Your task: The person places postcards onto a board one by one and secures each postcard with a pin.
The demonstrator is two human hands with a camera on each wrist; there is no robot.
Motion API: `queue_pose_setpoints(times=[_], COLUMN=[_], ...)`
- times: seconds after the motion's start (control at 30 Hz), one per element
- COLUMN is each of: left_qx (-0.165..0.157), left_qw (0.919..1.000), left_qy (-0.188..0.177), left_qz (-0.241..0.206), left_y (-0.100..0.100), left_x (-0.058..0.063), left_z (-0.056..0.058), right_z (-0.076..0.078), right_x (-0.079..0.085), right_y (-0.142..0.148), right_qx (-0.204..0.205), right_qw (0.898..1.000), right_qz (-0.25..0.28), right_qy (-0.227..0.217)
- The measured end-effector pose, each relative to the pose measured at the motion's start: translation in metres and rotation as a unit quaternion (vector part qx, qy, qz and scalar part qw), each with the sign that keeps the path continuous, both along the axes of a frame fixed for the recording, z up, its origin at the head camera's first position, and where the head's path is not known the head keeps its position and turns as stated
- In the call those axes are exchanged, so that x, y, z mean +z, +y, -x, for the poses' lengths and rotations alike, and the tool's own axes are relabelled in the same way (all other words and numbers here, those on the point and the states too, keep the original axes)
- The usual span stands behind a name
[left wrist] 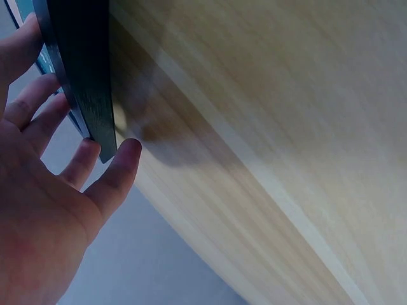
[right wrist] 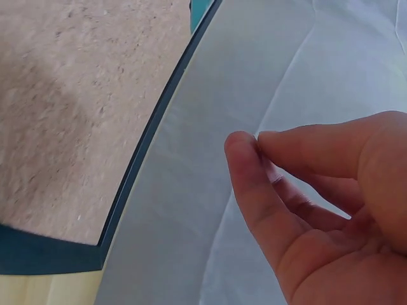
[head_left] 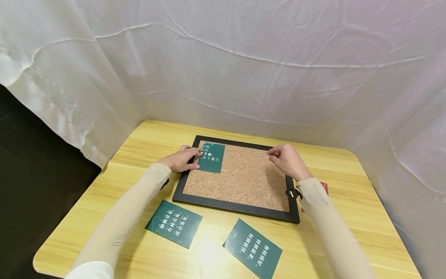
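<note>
A black-framed cork board (head_left: 244, 180) lies on the table. Near its upper left corner a dark green card (head_left: 213, 164) with white lettering rests on the cork. My left hand (head_left: 182, 159) reaches over the board's left frame bar, its spread fingertips on the card's left edge. In the left wrist view, those fingers (left wrist: 48, 121) extend around the black frame (left wrist: 79, 70). My right hand (head_left: 287, 161) is raised over the board's upper right corner, thumb and forefinger tips together. In the right wrist view these fingertips (right wrist: 245, 143) meet; I cannot tell whether something tiny is between them.
Two more green lettered cards, one at the left (head_left: 174, 224) and one at the right (head_left: 253, 248), lie in front of the board. A red card (head_left: 325, 187) shows partly behind the right forearm. White fabric (head_left: 244, 77) hangs behind the wooden table (head_left: 348, 201).
</note>
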State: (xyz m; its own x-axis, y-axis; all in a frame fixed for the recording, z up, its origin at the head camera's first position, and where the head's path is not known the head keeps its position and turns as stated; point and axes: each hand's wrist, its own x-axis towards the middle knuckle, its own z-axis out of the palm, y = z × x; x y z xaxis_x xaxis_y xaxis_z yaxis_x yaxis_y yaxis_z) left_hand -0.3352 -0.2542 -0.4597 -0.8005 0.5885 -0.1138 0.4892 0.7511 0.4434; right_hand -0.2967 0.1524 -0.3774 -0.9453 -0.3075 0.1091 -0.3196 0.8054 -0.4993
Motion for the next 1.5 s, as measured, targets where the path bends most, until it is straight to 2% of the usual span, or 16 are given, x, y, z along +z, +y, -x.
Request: queue_pose_setpoints(times=[0.3, 0.57, 0.8, 1.27, 1.5], left_qx=[-0.006, 0.001, -0.001, -0.004, -0.003], left_qw=[1.0, 0.9999, 0.9999, 0.9999, 1.0], left_qy=[-0.003, -0.009, -0.011, -0.004, -0.003], left_qz=[-0.002, -0.007, -0.004, -0.011, -0.008], left_y=[0.002, 0.002, 0.002, 0.002, 0.001], left_x=[0.002, 0.003, 0.002, 0.003, 0.0], left_z=[-0.002, -0.002, -0.001, -0.003, -0.003], right_z=[0.022, 0.042, 0.056, 0.079, 0.086], right_x=[-0.001, -0.001, -0.006, -0.031, -0.045], right_y=[-0.02, -0.042, -0.061, -0.088, -0.105], right_qx=[0.003, 0.007, 0.021, 0.02, 0.018], right_qw=[1.0, 0.999, 1.0, 1.0, 1.0], right_qz=[0.021, 0.029, 0.021, 0.017, 0.012], right_qy=[0.012, -0.015, -0.002, 0.007, -0.018])
